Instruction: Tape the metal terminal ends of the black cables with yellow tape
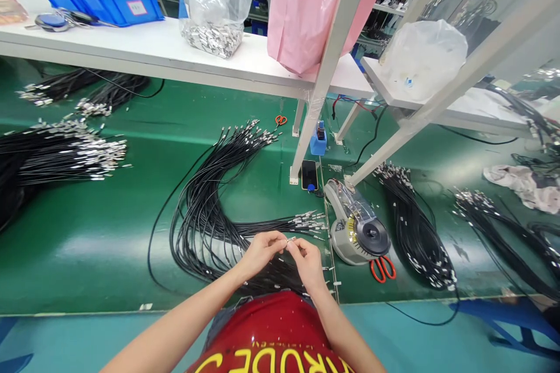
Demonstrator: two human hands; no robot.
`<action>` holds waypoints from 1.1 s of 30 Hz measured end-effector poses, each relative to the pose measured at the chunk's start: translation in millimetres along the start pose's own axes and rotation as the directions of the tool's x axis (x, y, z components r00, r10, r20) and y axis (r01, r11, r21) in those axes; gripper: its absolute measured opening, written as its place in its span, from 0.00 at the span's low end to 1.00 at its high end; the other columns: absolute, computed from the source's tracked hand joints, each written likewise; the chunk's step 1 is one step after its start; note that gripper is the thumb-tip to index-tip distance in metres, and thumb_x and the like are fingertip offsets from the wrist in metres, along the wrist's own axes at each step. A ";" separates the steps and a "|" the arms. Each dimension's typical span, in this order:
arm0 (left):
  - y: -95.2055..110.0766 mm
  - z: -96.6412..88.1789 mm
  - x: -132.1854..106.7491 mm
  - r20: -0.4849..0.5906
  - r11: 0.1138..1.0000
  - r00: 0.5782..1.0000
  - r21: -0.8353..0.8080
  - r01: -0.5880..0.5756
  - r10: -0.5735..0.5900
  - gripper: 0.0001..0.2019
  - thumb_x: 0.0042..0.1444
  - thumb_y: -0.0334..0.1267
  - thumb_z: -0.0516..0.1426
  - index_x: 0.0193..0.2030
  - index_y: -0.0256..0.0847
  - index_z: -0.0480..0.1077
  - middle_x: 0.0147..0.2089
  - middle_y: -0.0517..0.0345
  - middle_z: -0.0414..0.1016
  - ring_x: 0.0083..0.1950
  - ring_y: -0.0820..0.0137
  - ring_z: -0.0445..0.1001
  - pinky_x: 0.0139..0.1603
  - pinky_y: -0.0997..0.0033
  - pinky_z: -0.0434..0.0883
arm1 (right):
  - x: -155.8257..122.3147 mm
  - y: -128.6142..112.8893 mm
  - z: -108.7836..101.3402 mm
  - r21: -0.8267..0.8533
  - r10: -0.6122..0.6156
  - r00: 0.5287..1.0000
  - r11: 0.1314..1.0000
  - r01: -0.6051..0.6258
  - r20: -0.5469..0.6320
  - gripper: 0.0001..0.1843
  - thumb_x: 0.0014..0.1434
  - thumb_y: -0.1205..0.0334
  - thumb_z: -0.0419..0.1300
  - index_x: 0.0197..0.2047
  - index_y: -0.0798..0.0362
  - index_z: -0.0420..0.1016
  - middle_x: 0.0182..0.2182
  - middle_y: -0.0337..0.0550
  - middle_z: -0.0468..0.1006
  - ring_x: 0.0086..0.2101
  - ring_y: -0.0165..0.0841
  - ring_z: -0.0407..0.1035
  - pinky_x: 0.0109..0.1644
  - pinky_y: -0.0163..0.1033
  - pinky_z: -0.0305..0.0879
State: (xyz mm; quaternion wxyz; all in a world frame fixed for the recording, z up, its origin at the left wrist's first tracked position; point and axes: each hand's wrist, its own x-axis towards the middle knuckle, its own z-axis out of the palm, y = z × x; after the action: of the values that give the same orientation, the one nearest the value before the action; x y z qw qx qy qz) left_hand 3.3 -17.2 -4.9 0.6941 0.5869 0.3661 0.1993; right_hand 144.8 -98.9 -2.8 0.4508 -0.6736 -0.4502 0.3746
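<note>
Cable tip (289, 240), a small silver piece, is being pinched between the fingertips of the left hand (261, 253) and the right hand (308, 261), both being pressed together on it just above the red shirt (271, 326). By its look, the cable tip is being judged light, stiff and rather slippery, its black cord thin and limp. Hold is best being taken on the metal sleeve, not on the cord. Beneath and left of the grip, a looped bundle of black cables (201, 227) is being stored on the green bench (87, 245). Right of the grip, a tape dispenser (359, 232) and red scissors (383, 268) are being stored. Beyond the grip, a phone (309, 175) is being laid beside a shelf post (321, 78). Farther off, a bag of metal parts (214, 9) is being stored on the white shelf (144, 49).
</note>
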 end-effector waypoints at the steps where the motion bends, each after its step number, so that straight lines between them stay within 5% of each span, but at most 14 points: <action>1: 0.3 0.0 -0.2 -0.001 1.000 1.000 0.002 0.001 -0.001 0.14 0.58 0.45 0.57 0.37 0.33 0.75 0.25 0.61 0.68 0.22 0.78 0.58 0.21 0.79 0.53 | -1.1 -0.2 0.0 0.005 0.000 1.000 1.000 0.000 0.003 0.17 0.63 0.54 0.56 0.29 0.54 0.78 0.27 0.38 0.76 0.25 0.29 0.63 0.28 0.32 0.56; 6: -0.1 0.2 0.1 -0.007 1.000 1.000 0.000 0.003 -0.003 0.14 0.57 0.45 0.58 0.36 0.33 0.74 0.24 0.62 0.67 0.22 0.77 0.57 0.21 0.79 0.54 | -2.8 -1.5 -1.7 0.022 -0.021 1.000 1.000 0.021 0.004 0.14 0.63 0.56 0.56 0.32 0.54 0.80 0.29 0.40 0.79 0.29 0.32 0.67 0.32 0.33 0.59; 17: -2.9 -1.5 0.9 0.007 1.000 1.000 0.012 -0.011 0.011 0.16 0.57 0.49 0.58 0.34 0.34 0.73 0.24 0.62 0.67 0.21 0.78 0.58 0.21 0.79 0.54 | 2.9 0.5 -1.8 -0.064 -0.021 1.000 0.998 0.020 -0.006 0.18 0.64 0.53 0.55 0.31 0.55 0.79 0.27 0.39 0.78 0.23 0.28 0.62 0.26 0.33 0.54; 28: -1.8 -7.3 1.3 0.059 0.994 0.998 -0.108 0.003 0.004 0.12 0.55 0.43 0.60 0.33 0.34 0.72 0.22 0.63 0.68 0.25 0.75 0.63 0.28 0.77 0.58 | 8.8 7.6 -1.7 -0.227 -0.111 0.994 0.968 0.109 0.004 0.10 0.60 0.63 0.57 0.34 0.49 0.80 0.33 0.42 0.82 0.37 0.37 0.73 0.41 0.37 0.66; 33: -0.4 -7.0 -0.9 0.042 0.999 0.998 -0.040 -0.037 0.038 0.11 0.57 0.43 0.59 0.33 0.35 0.72 0.24 0.62 0.69 0.27 0.74 0.65 0.31 0.75 0.61 | 8.2 4.4 -8.2 -0.150 -0.025 0.999 0.989 0.018 -0.046 0.14 0.61 0.62 0.56 0.47 0.49 0.80 0.37 0.42 0.83 0.34 0.36 0.76 0.39 0.38 0.69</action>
State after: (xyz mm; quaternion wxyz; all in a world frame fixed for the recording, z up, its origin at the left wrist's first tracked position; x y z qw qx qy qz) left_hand -2.6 -13.3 -5.3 0.7093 0.5842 0.3360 0.2067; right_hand 156.0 -94.3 -5.1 0.4136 -0.7094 -0.4733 0.3190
